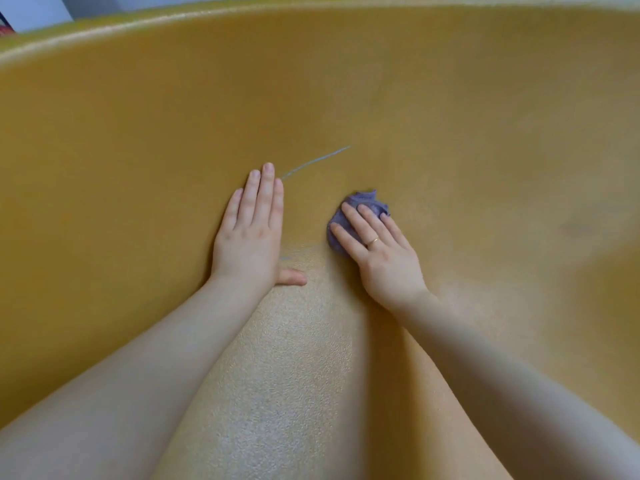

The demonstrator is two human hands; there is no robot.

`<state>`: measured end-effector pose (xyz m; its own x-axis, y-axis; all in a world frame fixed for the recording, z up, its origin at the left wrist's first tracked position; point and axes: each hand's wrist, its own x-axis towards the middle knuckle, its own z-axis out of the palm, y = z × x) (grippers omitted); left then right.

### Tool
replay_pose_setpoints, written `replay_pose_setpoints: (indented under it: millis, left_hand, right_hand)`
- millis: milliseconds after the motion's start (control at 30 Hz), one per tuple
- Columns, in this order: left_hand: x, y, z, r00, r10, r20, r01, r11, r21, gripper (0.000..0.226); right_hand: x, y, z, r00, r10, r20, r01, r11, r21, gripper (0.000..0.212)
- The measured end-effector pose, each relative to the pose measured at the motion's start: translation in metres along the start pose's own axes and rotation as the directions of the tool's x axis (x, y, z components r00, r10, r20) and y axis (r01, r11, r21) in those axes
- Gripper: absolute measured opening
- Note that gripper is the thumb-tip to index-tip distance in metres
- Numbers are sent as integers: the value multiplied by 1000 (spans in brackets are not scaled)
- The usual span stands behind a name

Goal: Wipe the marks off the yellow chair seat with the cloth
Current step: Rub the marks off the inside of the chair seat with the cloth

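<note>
The yellow chair seat fills almost the whole view, its textured surface curving up at the back. A thin grey line mark runs diagonally across it, just beyond my left fingertips. A fainter grey smudge lies beside my left thumb. My left hand rests flat on the seat, fingers together, holding nothing. My right hand, with a ring on one finger, presses a crumpled purple cloth against the seat, right of the line mark. Part of the cloth is hidden under my fingers.
The seat's raised rim arcs across the top of the view. Beyond it, at the top left, a pale wall or panel shows. A faint dark patch sits on the seat at the far right.
</note>
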<state>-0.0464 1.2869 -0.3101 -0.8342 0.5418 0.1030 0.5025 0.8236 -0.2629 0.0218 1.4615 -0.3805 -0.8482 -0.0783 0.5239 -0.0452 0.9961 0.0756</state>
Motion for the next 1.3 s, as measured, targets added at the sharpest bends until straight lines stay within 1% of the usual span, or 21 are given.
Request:
replay_pose_setpoints:
  millis: [133,233,300,367,467,500,567,633,667,767,833,900,967,1067,1167,1300]
  left_hand:
    - [0,-1,2,1000,9,-21,-9,1000,-28,141]
    - [1,-3,3,999,20,-47,-23,998,-64,141]
    - [2,-4,4,999,16,-27,-18,997,-69,141]
    - [3,-5,3,1000,15,-9,-16,998,-60,140]
    - [1,-4,-1,1000,13,-3,-13,998,-67,139]
    - [0,-3,-2,1000,12,2,-12,997,-71,138]
    - [-1,-4,-5,1000,18,11,-17,997,-72,136]
    - [-2,-9,-10,1000,24,13,-23,998,-67,135]
    - [-3,-14,-14,1000,25,5,-25,999,-38,135]
    - [-6,-32,-23,999,31,-31,-25,984,174,137]
    - [-7,-43,-30,999,21,-31,-12,965,262,139]
    - [-5,-49,-34,1000,8,-19,-3,962,273,140]
    - [-3,-53,-36,1000,5,-5,-4,969,249,140]
    - [-2,-55,-34,1000,18,2,-18,973,229,140]
    - [-1,-57,-31,999,30,-12,-27,977,213,139]
    - [1,-57,-30,999,32,-17,-28,977,212,140]
  right_hand:
    - [64,23,-14,984,76,-160,-91,992,-84,47]
    - [99,28,-26,952,155,-265,-164,986,-10,49]
    - [107,22,-27,932,220,-288,-207,975,75,52]
    - [98,13,-20,941,226,-253,-200,972,124,53]
    - [47,-5,-1,991,78,-111,-63,988,138,50]
    - [27,-13,4,997,52,-53,-43,988,146,49]
    - [-2,-27,8,996,76,41,-82,981,174,47]
    - [-16,-39,8,991,105,87,-121,971,205,47]
    - [-18,-42,7,990,108,96,-126,969,210,47]
    - [-5,-41,5,990,118,80,-131,977,171,50]
    - [28,-38,0,985,169,26,-171,974,146,52]
    - [72,-36,-11,970,227,-81,-212,964,159,53]
    - [107,-33,-22,952,248,-180,-215,959,184,51]
    - [128,-30,-25,926,278,-255,-225,950,218,50]
    - [110,-39,-10,931,268,-249,-207,947,248,49]
    - [45,-50,17,985,131,-110,-98,960,263,46]
